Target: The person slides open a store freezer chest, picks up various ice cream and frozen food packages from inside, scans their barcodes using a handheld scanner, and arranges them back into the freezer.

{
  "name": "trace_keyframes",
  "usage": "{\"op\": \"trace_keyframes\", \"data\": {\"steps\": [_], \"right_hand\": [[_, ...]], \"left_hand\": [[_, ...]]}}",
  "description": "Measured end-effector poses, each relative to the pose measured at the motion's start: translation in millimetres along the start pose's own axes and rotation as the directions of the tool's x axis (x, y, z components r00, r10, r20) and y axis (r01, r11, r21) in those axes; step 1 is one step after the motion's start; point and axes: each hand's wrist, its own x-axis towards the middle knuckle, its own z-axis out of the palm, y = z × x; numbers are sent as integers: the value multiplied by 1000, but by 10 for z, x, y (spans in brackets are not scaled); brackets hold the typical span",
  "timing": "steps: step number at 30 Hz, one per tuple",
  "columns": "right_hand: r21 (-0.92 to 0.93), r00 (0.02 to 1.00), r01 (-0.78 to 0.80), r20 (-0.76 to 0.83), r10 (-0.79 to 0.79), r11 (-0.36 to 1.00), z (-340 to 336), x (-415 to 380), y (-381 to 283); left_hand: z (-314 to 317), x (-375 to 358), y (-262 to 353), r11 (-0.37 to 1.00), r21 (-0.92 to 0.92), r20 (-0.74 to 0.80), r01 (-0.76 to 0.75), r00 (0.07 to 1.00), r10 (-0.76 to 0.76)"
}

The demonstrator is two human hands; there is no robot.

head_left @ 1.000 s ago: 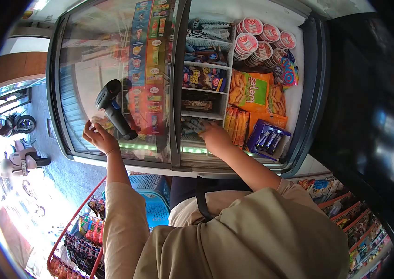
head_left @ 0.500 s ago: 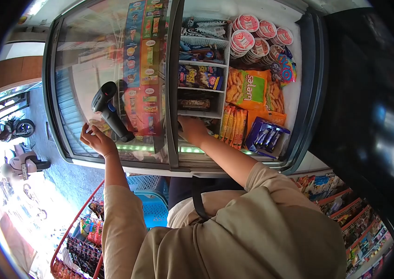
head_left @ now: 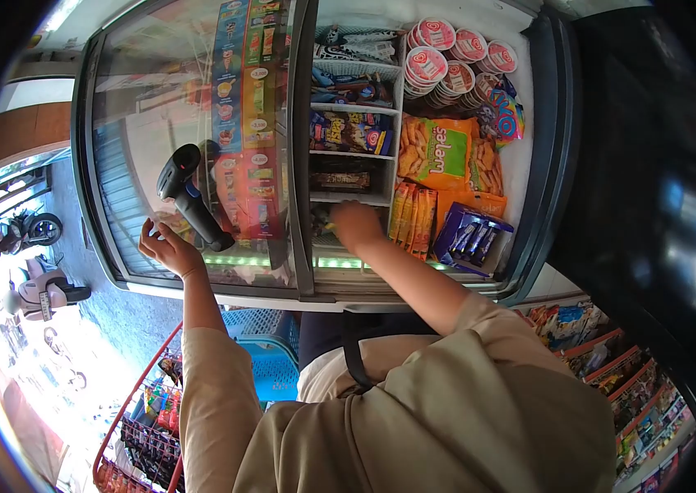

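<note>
My left hand (head_left: 168, 248) hovers at or rests on the sliding glass lid (head_left: 130, 99) of a chest freezer, palm up with fingers loosely spread and nothing in them. Just beyond it lies a black barcode scanner (head_left: 193, 197) on the glass. Inside the freezer's open half, my right hand (head_left: 358, 225) is over the nearest compartment of a white divided rack (head_left: 356, 197). Its fingers are blurred and partly hidden, so any hold cannot be made out. Close by are a dark ice cream pack (head_left: 339, 178) and orange stick packs (head_left: 412, 218).
Farther in are ice cream cups (head_left: 426, 66), an orange snack bag (head_left: 434, 152) and a purple box (head_left: 473, 238). A dark lid frame (head_left: 302, 156) divides the freezer top. Below stand a blue basket (head_left: 270, 370) and a red wire rack (head_left: 138, 435); shelves (head_left: 627, 386) are at right.
My right hand has shifted right and slightly up, away from the lid frame, within the same front compartment. My left hand and the scanner stay nearly in place.
</note>
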Motion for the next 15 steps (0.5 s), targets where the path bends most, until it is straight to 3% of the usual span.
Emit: {"op": "trace_keyframes", "data": {"steps": [1,4,8,10,13,15], "right_hand": [[-11,996,-46,72,47,999,-64,-93,65],[-80,998,63,19,-62,995,-109,-362,193],[-166,997,38,70,-27,985,38,-367,214],[-93,952,-88,284,112,992,176,-228,236],[-184,914,-192,324,244,964,177,-95,157],[-145,847,-391,329,417,909,140,-57,70]], "left_hand": [[12,18,-17,1000,0,0,0,1000,0],[2,-1,-75,1000,-5,4,-12,1000,12],[3,1,-113,999,34,7,-12,1000,11],[7,13,-70,999,37,8,-13,1000,12],[-10,-12,11,999,-26,25,21,999,-20],[-6,-3,27,995,-68,42,76,996,-74]]}}
